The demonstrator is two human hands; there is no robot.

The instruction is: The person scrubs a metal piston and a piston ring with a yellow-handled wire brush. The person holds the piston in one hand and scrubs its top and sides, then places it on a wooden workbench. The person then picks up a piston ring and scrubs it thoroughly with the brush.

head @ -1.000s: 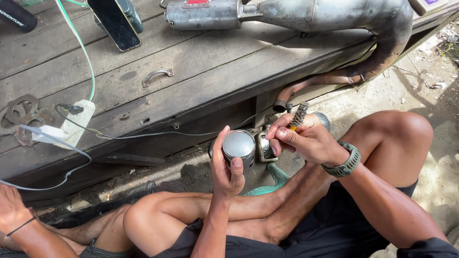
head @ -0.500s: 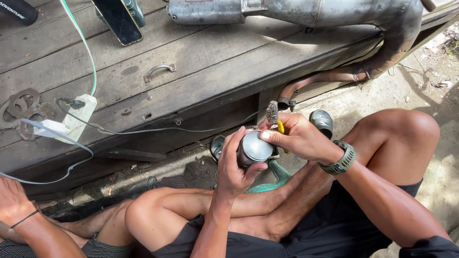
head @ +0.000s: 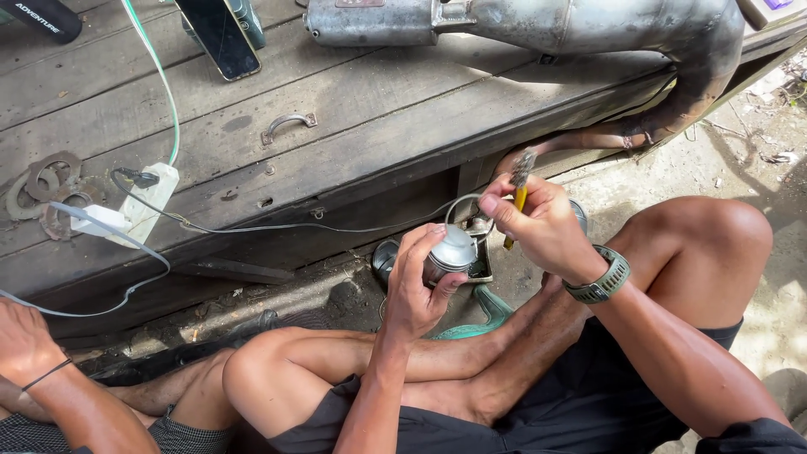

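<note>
My left hand grips a round, shiny metal piston in front of my crossed legs, its domed top turned up and to the right. My right hand pinches a small wire brush with a yellow handle, bristles pointing up, just right of and above the piston and not touching it. A green watch sits on my right wrist. Small metal parts lie on the ground behind the piston, partly hidden by my hands.
A weathered wooden platform carries a metal exhaust pipe, a phone, a white power strip with cables and rusty gaskets. Another person's hand rests at the lower left. A green object lies by my feet.
My right hand has lifted the brush off the piston, up and to the right. My left hand has turned the piston so its top no longer faces me.
</note>
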